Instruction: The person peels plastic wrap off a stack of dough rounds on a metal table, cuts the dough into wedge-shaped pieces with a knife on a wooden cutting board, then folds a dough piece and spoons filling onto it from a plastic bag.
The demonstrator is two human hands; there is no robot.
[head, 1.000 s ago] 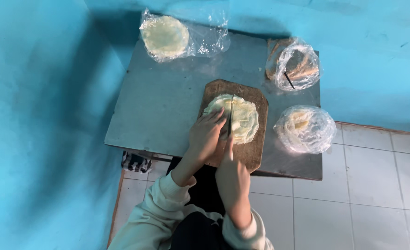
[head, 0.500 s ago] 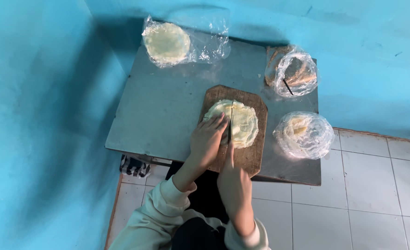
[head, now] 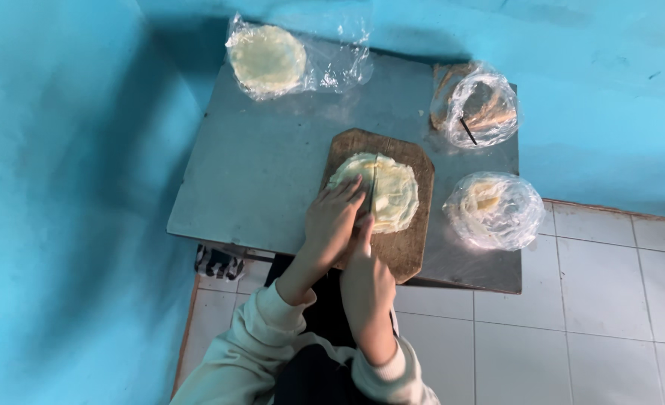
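Observation:
A wooden cutting board (head: 409, 247) lies on the grey metal table (head: 265, 172), and a stack of pale round flatbreads (head: 392, 191) rests on it. My left hand (head: 334, 217) presses flat on the stack's left half. My right hand (head: 366, 274) grips a knife (head: 370, 196) whose blade runs down the middle of the stack, along a cut line. The handle is hidden in my fist.
A plastic bag of round flatbreads (head: 269, 58) lies at the table's far left corner. Two more clear bags sit on the right: one with brownish pieces (head: 476, 105), one with pale pieces (head: 494, 208). Blue walls close in behind and left; tiled floor (head: 610, 315) lies to the right.
The hands and knife stay on the stack, with only small shifts. The view has moved slightly.

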